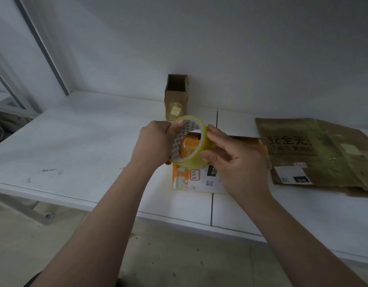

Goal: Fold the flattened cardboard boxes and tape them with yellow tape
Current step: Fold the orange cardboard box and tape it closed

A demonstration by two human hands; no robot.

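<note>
- Head view: both bare forearms reach in from the bottom edge and meet over the middle of the white tabletop [75,141].
- The left hand [156,141] grips the yellow tape roll [204,141] from its left side. Its fingers are curled round the outer band, and its thumb [180,123] is hooked over the top edge onto the white core printed with triangles.
- The right hand [237,162] holds the roll's right side. The forefinger lies along the upper rim and the thumb presses low on the yellow band, so the roll is lightly pinched between them. The other fingers hang loosely curled behind.
- The roll is held on edge in the air, with its open centre tilted toward the camera. No loose tape end can be made out.
- Directly below the roll, an orange-and-white box [191,177] lies on the tabletop, near the front edge. It carries a small handwritten label and a black tag. Its top is partly hidden by the hands.
- A flattened brown cardboard box [315,150] with dark printed characters lies well to the right, overlapping more flat cardboard.
- A small brown box [176,96] stands upright against the back wall, open at the top, with yellowish tape on its front.
</note>
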